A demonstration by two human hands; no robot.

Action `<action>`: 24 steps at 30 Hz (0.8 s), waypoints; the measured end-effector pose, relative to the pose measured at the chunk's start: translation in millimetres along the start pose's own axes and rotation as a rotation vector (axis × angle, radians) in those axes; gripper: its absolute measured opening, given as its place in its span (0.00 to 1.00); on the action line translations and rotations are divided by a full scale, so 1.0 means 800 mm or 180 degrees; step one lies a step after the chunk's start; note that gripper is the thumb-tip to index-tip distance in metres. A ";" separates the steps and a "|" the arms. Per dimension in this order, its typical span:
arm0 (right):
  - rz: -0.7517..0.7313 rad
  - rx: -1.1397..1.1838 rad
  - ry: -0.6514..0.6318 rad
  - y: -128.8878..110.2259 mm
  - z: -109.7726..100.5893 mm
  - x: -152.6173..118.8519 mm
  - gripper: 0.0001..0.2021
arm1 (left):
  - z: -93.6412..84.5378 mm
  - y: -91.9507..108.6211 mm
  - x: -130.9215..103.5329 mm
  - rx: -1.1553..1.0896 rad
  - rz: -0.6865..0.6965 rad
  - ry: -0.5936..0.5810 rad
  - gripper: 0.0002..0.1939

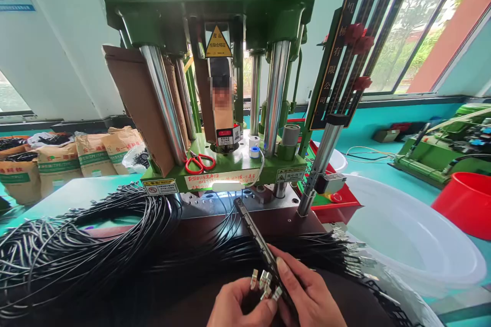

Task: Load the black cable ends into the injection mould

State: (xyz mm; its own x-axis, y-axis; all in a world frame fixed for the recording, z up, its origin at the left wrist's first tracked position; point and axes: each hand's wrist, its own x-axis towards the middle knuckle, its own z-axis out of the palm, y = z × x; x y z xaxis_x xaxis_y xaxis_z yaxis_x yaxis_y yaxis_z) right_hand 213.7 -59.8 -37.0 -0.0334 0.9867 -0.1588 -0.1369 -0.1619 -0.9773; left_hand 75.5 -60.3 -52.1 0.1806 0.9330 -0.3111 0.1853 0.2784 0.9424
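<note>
Long black slotted metal fixture bar (258, 237): gripped at its near end by right hand (310, 296), long axis running up-left toward green press. Silver cable terminals (264, 283): pinched by left hand (240, 304), touching the bar's near end.

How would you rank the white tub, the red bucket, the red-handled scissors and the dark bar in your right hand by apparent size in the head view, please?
1. white tub
2. red bucket, partly cut off
3. dark bar, near the camera
4. red-handled scissors

Teal floor (383, 127), daylit windows (418, 25)
</note>
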 end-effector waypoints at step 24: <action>0.0157 0.0057 -0.0055 -0.001 -0.007 -0.007 0.26 | -0.020 0.021 -0.009 -0.0676 -0.0108 -0.0279 0.26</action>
State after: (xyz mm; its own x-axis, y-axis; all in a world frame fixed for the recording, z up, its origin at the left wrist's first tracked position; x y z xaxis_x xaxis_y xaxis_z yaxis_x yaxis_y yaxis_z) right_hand 219.5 -65.4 -35.8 -0.0577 0.9772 -0.2042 -0.1524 -0.2108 -0.9656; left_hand 62.0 -58.5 -32.0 0.2626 0.9016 -0.3438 -0.0131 0.3596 0.9330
